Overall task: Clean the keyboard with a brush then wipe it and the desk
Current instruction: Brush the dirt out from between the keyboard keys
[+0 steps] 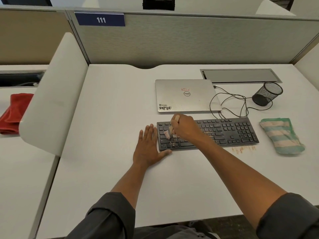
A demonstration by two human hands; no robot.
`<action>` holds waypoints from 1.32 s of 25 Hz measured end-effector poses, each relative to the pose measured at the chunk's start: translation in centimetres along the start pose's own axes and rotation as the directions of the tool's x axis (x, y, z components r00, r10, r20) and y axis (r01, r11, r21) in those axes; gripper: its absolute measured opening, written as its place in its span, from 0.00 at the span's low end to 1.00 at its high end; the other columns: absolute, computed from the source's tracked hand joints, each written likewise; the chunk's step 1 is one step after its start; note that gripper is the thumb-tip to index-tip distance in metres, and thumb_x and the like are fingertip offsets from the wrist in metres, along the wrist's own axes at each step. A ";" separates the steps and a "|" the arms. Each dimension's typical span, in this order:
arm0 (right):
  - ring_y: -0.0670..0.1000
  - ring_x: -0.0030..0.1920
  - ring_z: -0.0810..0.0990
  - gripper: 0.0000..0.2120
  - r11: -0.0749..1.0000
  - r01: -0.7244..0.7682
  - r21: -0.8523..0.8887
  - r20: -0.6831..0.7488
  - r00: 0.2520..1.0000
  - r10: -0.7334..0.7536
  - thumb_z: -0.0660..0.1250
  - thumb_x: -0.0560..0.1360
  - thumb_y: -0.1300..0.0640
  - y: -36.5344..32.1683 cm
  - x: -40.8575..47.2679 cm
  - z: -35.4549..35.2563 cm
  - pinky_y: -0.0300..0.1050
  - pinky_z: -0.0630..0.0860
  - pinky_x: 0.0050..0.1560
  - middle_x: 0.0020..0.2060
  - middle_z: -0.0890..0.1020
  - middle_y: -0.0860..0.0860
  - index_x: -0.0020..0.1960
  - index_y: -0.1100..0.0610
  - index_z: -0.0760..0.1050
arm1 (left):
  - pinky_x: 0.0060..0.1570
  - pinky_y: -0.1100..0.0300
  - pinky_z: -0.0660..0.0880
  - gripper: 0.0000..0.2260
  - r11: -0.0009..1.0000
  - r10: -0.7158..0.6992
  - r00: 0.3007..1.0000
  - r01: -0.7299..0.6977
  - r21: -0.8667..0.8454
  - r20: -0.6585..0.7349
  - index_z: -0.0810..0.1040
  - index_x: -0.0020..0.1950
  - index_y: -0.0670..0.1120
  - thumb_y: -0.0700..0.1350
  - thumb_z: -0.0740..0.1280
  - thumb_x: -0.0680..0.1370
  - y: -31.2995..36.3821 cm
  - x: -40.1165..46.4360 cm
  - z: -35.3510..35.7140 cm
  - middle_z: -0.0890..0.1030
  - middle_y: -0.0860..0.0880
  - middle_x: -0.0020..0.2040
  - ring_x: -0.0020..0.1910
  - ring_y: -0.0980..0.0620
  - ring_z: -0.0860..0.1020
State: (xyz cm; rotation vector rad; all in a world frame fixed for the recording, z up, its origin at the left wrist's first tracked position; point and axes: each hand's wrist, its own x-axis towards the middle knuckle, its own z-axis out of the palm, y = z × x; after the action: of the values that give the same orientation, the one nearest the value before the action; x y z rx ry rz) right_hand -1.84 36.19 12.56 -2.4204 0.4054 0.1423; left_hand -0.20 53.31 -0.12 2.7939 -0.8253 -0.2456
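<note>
Right hand: grips the brush, bristles on the keyboard's left keys.
Left hand: flat, bracing the keyboard's left end.
Progress: brushing underway; cloth right of keyboard unused, reddish crumbs remain; wiping left.

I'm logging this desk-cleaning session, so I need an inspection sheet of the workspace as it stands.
Surface: white desk; reddish crumbs lie in front of the keyboard's right part.
Job's things: black flat keyboard; wooden-handled brush on its left keys; green-and-beige striped cloth to its right, apart.
Clutter: closed silver laptop; black mesh cup, tipped over.
Grippers: left hand flat beside the keyboard's left end; right hand grips the brush.
Cables: thin black cable looping from the laptop.
Surroundings: grey partition, blue sign 111, red cloth on the neighbouring desk.
</note>
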 end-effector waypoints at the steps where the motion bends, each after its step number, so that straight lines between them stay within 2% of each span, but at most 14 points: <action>1: 0.54 0.41 0.82 0.11 1.000 -0.006 -0.021 0.016 1.000 0.006 0.57 0.78 0.54 0.2 -0.1 0.1 0.53 0.80 0.48 0.36 0.84 0.51 0.44 0.55 0.76 | 0.79 0.47 0.36 0.54 1.000 -0.002 1.000 0.002 -0.007 -0.001 0.42 0.83 0.41 0.79 0.48 0.72 0.0 0.0 0.0 0.41 0.44 0.83 0.81 0.48 0.36; 4: 0.53 0.41 0.83 0.12 0.997 -0.039 -0.070 0.051 0.998 0.043 0.58 0.77 0.55 0.8 0.0 -0.4 0.52 0.80 0.49 0.35 0.84 0.52 0.43 0.57 0.77 | 0.79 0.47 0.36 0.54 1.000 -0.002 1.000 0.002 -0.009 0.001 0.41 0.83 0.42 0.79 0.50 0.73 0.0 0.0 0.0 0.41 0.44 0.83 0.81 0.48 0.36; 8: 0.50 0.36 0.83 0.10 0.998 -0.036 0.045 0.040 0.999 0.034 0.58 0.79 0.56 1.3 -0.9 -0.7 0.52 0.81 0.46 0.33 0.84 0.51 0.45 0.56 0.77 | 0.79 0.47 0.35 0.53 1.000 -0.003 1.000 0.003 -0.010 0.005 0.42 0.83 0.41 0.79 0.50 0.73 0.0 0.1 0.0 0.40 0.44 0.83 0.81 0.48 0.36; 12: 0.53 0.39 0.83 0.10 0.998 -0.068 0.017 -0.032 0.997 0.068 0.58 0.78 0.56 2.1 -1.2 -0.8 0.53 0.81 0.47 0.33 0.84 0.52 0.43 0.56 0.76 | 0.79 0.48 0.35 0.53 1.000 -0.006 1.000 0.006 -0.019 0.002 0.41 0.83 0.42 0.79 0.50 0.73 0.0 0.1 0.0 0.41 0.44 0.83 0.81 0.48 0.36; 15: 0.52 0.37 0.84 0.08 0.988 -0.050 0.147 -0.036 0.998 0.056 0.59 0.79 0.53 2.3 -1.4 -0.6 0.54 0.82 0.44 0.35 0.84 0.51 0.46 0.53 0.76 | 0.79 0.48 0.36 0.53 1.000 -0.003 1.000 0.003 -0.018 0.000 0.41 0.83 0.42 0.79 0.50 0.73 0.1 0.0 0.1 0.41 0.44 0.83 0.82 0.48 0.36; 20: 0.50 0.29 0.82 0.10 0.994 -0.077 0.075 0.034 0.997 0.075 0.60 0.80 0.56 2.4 -2.3 -0.1 0.52 0.83 0.39 0.31 0.84 0.52 0.44 0.57 0.78 | 0.79 0.48 0.36 0.54 1.000 -0.008 1.000 0.008 -0.015 -0.004 0.42 0.83 0.41 0.79 0.48 0.72 0.1 0.0 0.0 0.41 0.44 0.83 0.82 0.48 0.36; 24: 0.51 0.35 0.83 0.09 0.993 -0.031 0.115 -0.058 0.998 0.038 0.59 0.79 0.52 2.4 -2.4 -0.2 0.53 0.82 0.41 0.34 0.84 0.51 0.45 0.53 0.76 | 0.79 0.48 0.35 0.54 1.000 -0.004 1.000 0.004 -0.009 -0.001 0.41 0.83 0.41 0.79 0.50 0.72 0.0 0.1 0.2 0.41 0.44 0.83 0.81 0.48 0.36; 29: 0.53 0.31 0.83 0.15 0.997 -0.080 -0.023 0.038 0.996 0.081 0.58 0.79 0.57 2.1 -2.2 -0.4 0.52 0.83 0.40 0.30 0.84 0.53 0.40 0.61 0.79 | 0.79 0.48 0.35 0.54 1.000 -0.005 1.000 0.005 -0.024 -0.008 0.42 0.83 0.41 0.79 0.49 0.71 0.0 0.1 0.1 0.42 0.44 0.83 0.82 0.48 0.36; 31: 0.49 0.30 0.82 0.13 0.996 -0.064 0.057 -0.003 0.998 0.064 0.58 0.79 0.56 2.1 -2.3 -0.4 0.51 0.82 0.41 0.30 0.84 0.51 0.42 0.57 0.78 | 0.79 0.48 0.36 0.54 1.000 -0.004 1.000 0.004 -0.012 -0.007 0.41 0.83 0.41 0.79 0.49 0.72 0.0 0.1 0.2 0.41 0.44 0.83 0.81 0.48 0.36; 33: 0.50 0.34 0.83 0.10 0.994 -0.029 0.102 -0.052 0.998 0.034 0.58 0.79 0.52 2.2 -2.2 -0.1 0.51 0.81 0.43 0.33 0.84 0.51 0.45 0.53 0.76 | 0.79 0.47 0.36 0.54 1.000 -0.005 1.000 0.005 -0.009 -0.007 0.41 0.83 0.42 0.79 0.50 0.72 0.0 0.1 0.2 0.41 0.44 0.83 0.81 0.48 0.36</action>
State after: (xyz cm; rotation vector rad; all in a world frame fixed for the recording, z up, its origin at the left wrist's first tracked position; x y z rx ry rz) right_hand -4.68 35.06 11.75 -2.3229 0.4646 0.0687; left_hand -0.18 53.24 -0.35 2.7870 -0.8141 -0.2402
